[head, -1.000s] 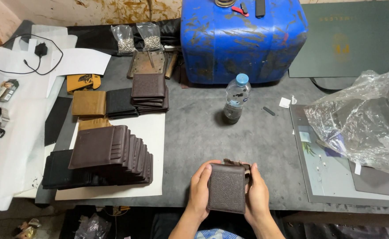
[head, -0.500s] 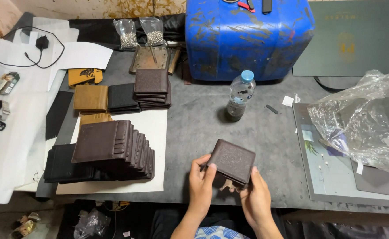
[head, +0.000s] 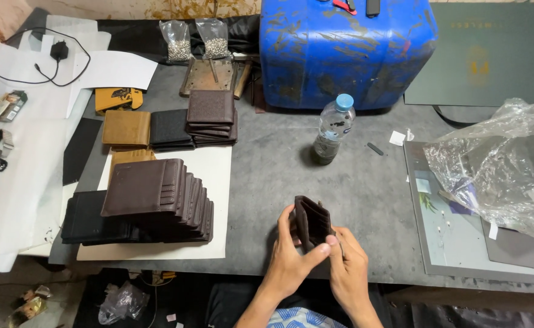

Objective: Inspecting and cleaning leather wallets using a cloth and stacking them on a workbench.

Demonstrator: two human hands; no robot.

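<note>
Half a second before, the brown wallet lay shut and nearly flat between the hands; now it had been turned up on its edge and opened, so the card slots inside showed. The left hand was curled round the wallet from the near side, with its thumb pressed over the lower edge. The right hand pinched the same lower edge with bent fingers, so both hands had a firm hold of it. The wallet was held up just over the grey table, near its front edge and close to the person's body. To the left, a long leaning row of brown wallets sat on a white sheet, with a flat black stack beside it. It looked as if many wallets were already done and this one was still being looked over. A water bottle stood further back, in front of a big blue drum.
</note>
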